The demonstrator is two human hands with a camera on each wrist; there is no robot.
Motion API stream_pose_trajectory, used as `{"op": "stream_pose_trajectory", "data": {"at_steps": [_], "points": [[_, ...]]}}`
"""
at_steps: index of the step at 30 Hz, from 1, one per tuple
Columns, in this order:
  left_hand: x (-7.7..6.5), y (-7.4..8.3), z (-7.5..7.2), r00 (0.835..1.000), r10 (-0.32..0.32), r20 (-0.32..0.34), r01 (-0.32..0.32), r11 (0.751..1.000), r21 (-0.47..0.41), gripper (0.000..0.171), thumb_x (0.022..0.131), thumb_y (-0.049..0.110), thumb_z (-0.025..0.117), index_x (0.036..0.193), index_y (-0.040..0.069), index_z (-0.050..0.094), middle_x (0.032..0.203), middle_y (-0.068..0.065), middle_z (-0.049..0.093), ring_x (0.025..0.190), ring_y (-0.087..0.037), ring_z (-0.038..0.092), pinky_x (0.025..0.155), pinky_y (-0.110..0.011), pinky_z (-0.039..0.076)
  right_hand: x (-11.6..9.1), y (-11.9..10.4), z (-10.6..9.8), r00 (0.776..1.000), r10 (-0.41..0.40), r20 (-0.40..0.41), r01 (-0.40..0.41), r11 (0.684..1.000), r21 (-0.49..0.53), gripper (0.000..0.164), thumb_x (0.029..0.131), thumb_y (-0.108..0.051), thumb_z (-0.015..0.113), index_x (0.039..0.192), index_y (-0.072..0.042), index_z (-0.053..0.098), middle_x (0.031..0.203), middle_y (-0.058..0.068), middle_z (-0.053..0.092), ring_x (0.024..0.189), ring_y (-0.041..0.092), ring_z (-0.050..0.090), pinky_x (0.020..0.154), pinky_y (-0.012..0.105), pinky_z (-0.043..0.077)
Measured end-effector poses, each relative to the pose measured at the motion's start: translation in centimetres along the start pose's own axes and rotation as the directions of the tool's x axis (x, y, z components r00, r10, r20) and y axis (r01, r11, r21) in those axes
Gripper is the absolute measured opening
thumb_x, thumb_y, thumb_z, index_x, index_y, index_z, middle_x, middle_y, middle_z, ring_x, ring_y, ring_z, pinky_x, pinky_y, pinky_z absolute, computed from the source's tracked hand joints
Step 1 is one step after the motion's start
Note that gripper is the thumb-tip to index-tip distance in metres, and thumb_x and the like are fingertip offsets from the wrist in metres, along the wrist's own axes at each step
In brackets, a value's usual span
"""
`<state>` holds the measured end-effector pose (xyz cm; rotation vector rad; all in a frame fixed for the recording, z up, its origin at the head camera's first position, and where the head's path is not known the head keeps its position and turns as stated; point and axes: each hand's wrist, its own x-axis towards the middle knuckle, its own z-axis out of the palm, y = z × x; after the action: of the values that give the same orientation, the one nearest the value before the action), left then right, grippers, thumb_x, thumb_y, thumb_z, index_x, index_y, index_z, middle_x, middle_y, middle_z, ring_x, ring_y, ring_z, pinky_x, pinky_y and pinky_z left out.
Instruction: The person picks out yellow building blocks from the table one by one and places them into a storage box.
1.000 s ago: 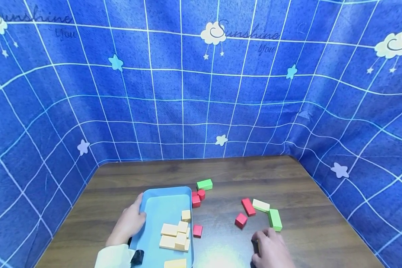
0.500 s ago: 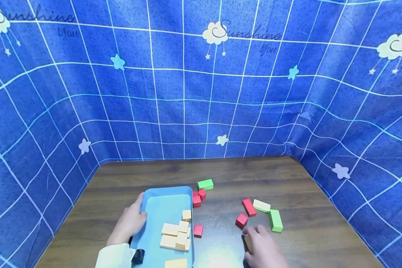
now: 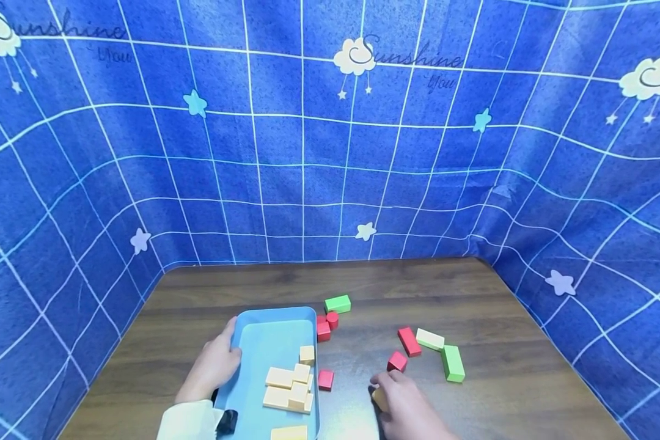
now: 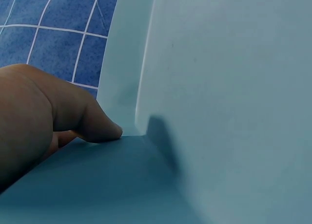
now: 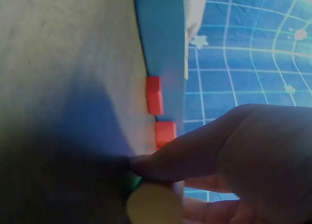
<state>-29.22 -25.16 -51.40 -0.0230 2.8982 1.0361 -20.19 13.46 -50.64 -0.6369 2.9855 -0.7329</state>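
Observation:
My left hand [image 3: 211, 365] grips the left edge of a blue tray [image 3: 275, 313], thumb over the rim in the left wrist view. Inside the tray, several pale wooden blocks [image 3: 279, 398] lie toward its right side. To the right of the tray, my right hand [image 3: 409, 406] pinches a pale wooden cylinder [image 5: 155, 205] low over the table, its round end showing in the right wrist view. The fingers hide much of it in the head view. Just beyond this hand lies a red cube [image 3: 397, 361].
Red blocks [image 3: 326, 379] stand along the tray's right side, with a green block [image 3: 337, 304] behind. Farther right lie a red block [image 3: 409, 341], a cream block [image 3: 430, 339] and a green block [image 3: 453, 363]. A blue grid-patterned cloth [image 3: 330, 183] surrounds the wooden table [image 3: 418, 281].
My right hand has moved left across the table toward the tray with the wooden cylinder, from near the green block to just in front of the red cube. The left hand stays on the tray.

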Motion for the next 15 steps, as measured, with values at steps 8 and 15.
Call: {"op": "stream_pose_trajectory", "data": {"at_steps": [8,15], "points": [[0.0,-0.1,0.0,1.0,0.019,-0.008,-0.019,1.0,0.0,0.068,0.097,0.012,0.042,0.152,0.012,0.002,0.149,-0.024,0.024,0.123,-0.042,0.036,0.098,-0.066,0.029,0.6,-0.7,1.1,0.992,-0.042,-0.118,0.043,0.999,0.006,0.071,0.061,-0.006,0.076,0.126,0.0,0.048,0.101,0.007,0.061,0.089,0.018,0.055,0.071,0.041,0.054],[-0.2,0.0,0.0,1.0,0.017,-0.006,-0.018,1.0,-0.005,0.067,0.097,0.012,0.042,0.151,0.01,0.003,0.149,-0.025,0.024,0.124,-0.042,0.035,0.097,-0.067,0.029,1.1,-1.1,1.5,0.987,-0.056,-0.154,0.055,0.998,-0.011,0.069,0.061,-0.01,0.075,0.125,-0.002,0.052,0.093,0.001,0.063,0.084,0.012,0.055,0.067,0.039,0.054]]}}
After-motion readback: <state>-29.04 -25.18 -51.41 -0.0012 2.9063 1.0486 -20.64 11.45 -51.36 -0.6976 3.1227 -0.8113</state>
